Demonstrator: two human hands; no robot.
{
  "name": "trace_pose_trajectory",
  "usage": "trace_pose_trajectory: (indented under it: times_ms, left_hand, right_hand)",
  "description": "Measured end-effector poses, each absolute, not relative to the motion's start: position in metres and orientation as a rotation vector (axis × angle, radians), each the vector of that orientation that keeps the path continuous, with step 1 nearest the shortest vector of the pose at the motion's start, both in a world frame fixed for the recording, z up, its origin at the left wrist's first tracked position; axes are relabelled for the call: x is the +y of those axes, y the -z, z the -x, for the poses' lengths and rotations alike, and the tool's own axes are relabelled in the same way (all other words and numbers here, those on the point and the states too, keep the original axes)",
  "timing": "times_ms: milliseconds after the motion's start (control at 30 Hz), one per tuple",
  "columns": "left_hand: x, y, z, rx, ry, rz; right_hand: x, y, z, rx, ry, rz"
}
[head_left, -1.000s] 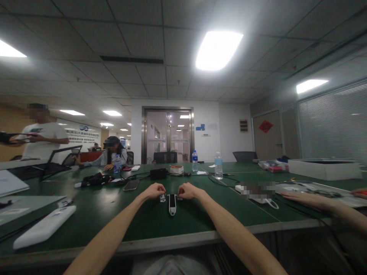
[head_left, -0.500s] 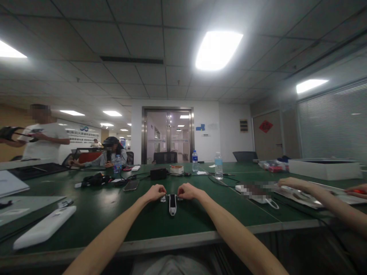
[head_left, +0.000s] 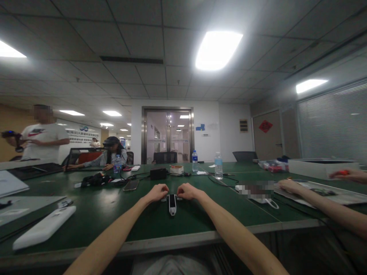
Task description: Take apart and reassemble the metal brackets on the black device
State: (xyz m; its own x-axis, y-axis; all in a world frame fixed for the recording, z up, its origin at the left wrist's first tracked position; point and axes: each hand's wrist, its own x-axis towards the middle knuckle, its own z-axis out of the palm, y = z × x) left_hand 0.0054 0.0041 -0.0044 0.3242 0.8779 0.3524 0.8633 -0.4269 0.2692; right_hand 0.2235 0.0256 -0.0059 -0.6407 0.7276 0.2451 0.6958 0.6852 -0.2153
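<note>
A small, narrow device (head_left: 172, 206) with a white body and a black top lies on the green table, its long side pointing toward me. Small pale pieces stick out on both sides near its far end. My left hand (head_left: 157, 192) is at its left, fingers bent and pinched beside the left piece. On the opposite side my right hand (head_left: 187, 191) has its fingers curled down, close to the right piece. The fingertips hide whatever is between them, so I cannot make out exactly what each hand grips.
A long white case (head_left: 45, 227) lies at the left near the table edge. Beyond my hands are a phone (head_left: 131, 185), a black box (head_left: 158, 174), cables and water bottles (head_left: 218, 166). At right, another person's hand (head_left: 289, 186) rests by a white tray (head_left: 344, 196).
My left hand has shifted slightly right, nearer the device, and its fingers cover more of the left piece. My right hand barely moved. The person at right raised a hand holding something orange.
</note>
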Motion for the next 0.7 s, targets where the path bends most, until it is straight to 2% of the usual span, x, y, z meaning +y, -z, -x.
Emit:
trace_pose_trajectory:
  times_ms: [133, 367, 700]
  left_hand:
    - [0.006, 0.0, 0.002, 1.737, -0.636, -2.574]
    - [0.005, -0.006, 0.02, 1.754, -0.274, -2.51]
    - [0.001, -0.008, 0.019, 1.718, -0.24, -2.498]
  right_hand:
    - [0.027, 0.007, -0.224, -2.586, -0.146, 1.117]
    - [0.029, 0.007, -0.225, -2.593, -0.161, 1.128]
    - [0.027, 0.005, -0.225, -2.595, -0.187, 1.16]
